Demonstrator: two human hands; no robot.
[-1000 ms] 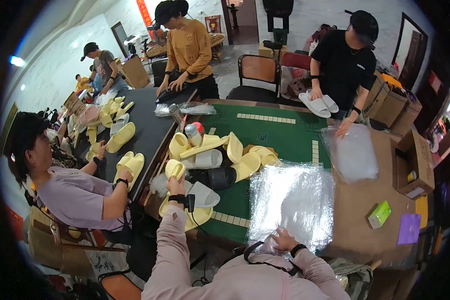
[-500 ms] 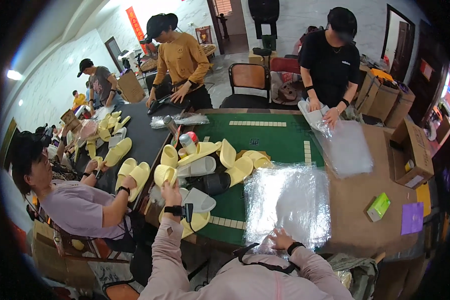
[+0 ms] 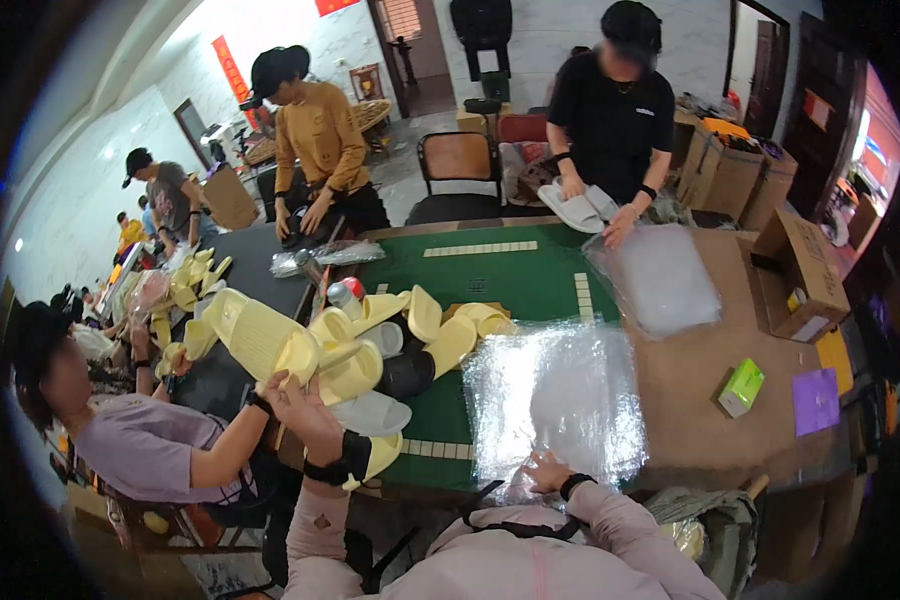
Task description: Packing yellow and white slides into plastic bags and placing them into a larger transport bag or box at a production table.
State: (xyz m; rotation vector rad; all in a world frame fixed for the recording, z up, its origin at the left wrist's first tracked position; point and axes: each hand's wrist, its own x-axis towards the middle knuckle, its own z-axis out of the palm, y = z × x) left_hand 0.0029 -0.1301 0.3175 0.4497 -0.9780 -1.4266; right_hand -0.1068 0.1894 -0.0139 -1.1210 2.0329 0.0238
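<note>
My left hand (image 3: pixel 308 418) is closed at the lower end of a pale yellow slide slipper (image 3: pixel 255 330), raised and tilted over the left table edge. A co-worker's hand (image 3: pixel 260 398) is right beside mine at the same slipper; where their fingers meet it is partly hidden. My right hand (image 3: pixel 547 472) lies with fingers spread on the near edge of a stack of shiny clear plastic bags (image 3: pixel 560 400). Between my hands is a heap of yellow slippers (image 3: pixel 452 345), with a white slipper (image 3: pixel 372 412) and a black slipper (image 3: pixel 407 373) among them.
Across the green table mat (image 3: pixel 530 275), a person in black holds white slippers (image 3: pixel 578 208) beside another bag stack (image 3: pixel 662 282). A green box (image 3: pixel 740 388), a purple sheet (image 3: pixel 816 402) and an open carton (image 3: pixel 800 275) are at right. A can (image 3: pixel 342 298) stands behind the heap.
My left hand has moved left and down, next to the co-worker's hand. A yellow slipper now looms larger there. The far person's white slippers are raised off the bags. The view has shifted.
</note>
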